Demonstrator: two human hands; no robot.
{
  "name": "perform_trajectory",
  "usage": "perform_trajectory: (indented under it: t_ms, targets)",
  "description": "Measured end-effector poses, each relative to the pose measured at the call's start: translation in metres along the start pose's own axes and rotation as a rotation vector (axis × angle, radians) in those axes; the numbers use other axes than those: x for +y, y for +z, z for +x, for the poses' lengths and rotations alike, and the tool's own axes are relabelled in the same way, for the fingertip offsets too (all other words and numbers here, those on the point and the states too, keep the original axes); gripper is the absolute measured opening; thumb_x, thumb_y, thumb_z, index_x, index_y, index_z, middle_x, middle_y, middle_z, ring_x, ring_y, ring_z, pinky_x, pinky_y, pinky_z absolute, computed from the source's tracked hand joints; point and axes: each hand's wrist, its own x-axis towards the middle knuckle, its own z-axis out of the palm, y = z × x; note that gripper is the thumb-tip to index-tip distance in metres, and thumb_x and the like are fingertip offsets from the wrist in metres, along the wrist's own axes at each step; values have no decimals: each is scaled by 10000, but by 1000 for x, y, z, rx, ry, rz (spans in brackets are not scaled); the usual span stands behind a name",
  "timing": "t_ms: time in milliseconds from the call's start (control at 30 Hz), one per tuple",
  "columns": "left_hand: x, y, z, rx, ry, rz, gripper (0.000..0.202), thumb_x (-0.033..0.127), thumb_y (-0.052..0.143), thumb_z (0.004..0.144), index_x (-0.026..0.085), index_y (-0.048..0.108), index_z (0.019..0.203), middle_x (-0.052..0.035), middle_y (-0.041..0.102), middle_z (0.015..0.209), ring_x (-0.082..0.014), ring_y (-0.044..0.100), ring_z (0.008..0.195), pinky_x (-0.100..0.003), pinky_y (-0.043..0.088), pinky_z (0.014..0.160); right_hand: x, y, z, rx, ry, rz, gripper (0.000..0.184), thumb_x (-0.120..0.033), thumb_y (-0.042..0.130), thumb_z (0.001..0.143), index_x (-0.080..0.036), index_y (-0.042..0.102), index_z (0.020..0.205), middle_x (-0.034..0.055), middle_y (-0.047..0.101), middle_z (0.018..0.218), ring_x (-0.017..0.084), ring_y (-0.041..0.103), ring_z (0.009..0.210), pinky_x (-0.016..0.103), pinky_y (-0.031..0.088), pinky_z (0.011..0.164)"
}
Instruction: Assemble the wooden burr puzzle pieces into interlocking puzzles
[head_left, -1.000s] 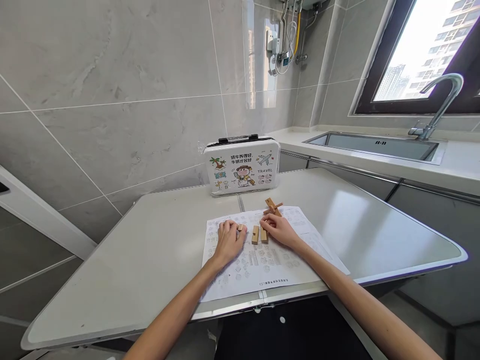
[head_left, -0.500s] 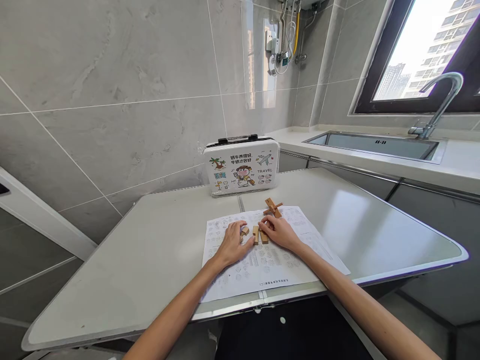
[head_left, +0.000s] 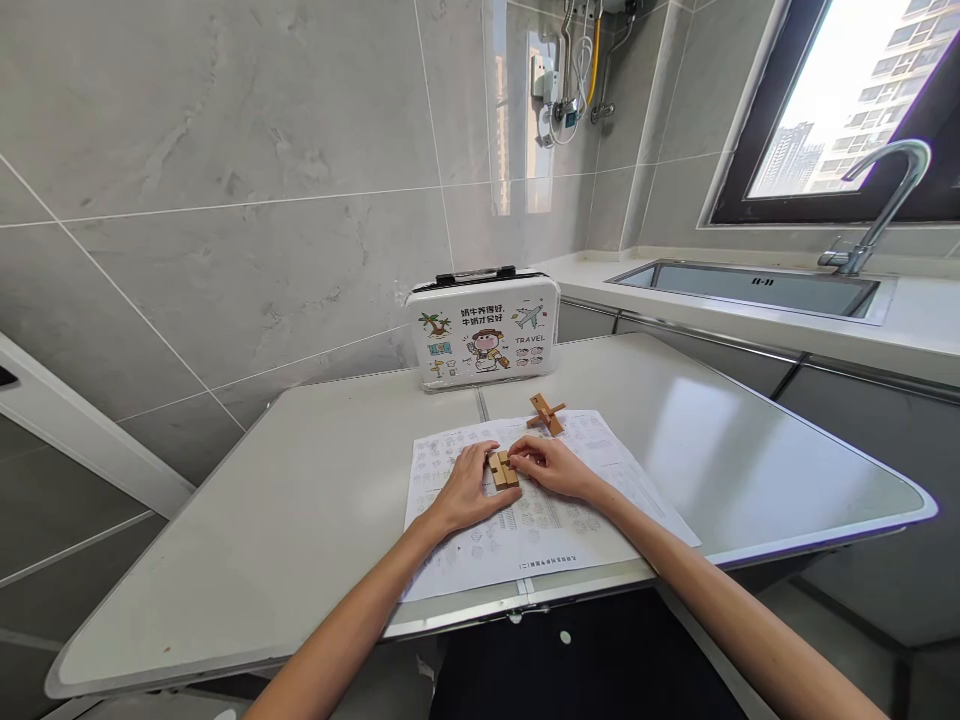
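Observation:
Small wooden puzzle blocks (head_left: 503, 470) with notches lie side by side on the printed instruction sheet (head_left: 559, 545). My left hand (head_left: 469, 486) curls around their left side, fingers at the far end and thumb along the near end. From the right, my right hand (head_left: 551, 465) has its fingertips pinched on the upper right of the same blocks. Parts of the blocks are hidden behind my fingers. Just beyond my right hand, several more wooden pieces (head_left: 547, 414) rest crossed in a loose pile at the sheet's far edge.
A white case (head_left: 484, 335) with cartoon prints and a black handle stands at the back of the folding table (head_left: 247, 540), close to the tiled wall. To the right are a counter with a sink (head_left: 757, 290) and a tap (head_left: 889, 205).
The blocks that stood apart now lie together. My right hand has shifted left along with its block, and my left thumb has moved to the blocks' near end.

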Motion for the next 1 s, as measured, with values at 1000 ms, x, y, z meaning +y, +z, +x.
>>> perform_trajectory:
  t_ms: [1000]
  targets:
    - [-72,-26,7,375,-251,469,388,431,619,981,174,631,1271,-185,553,1225,-397,511,1175,-602,456,1004,4,-2,1,49,137,153,211,-420,651,952,-216,653,900,29,773,806,135,585,501,310,509,585]
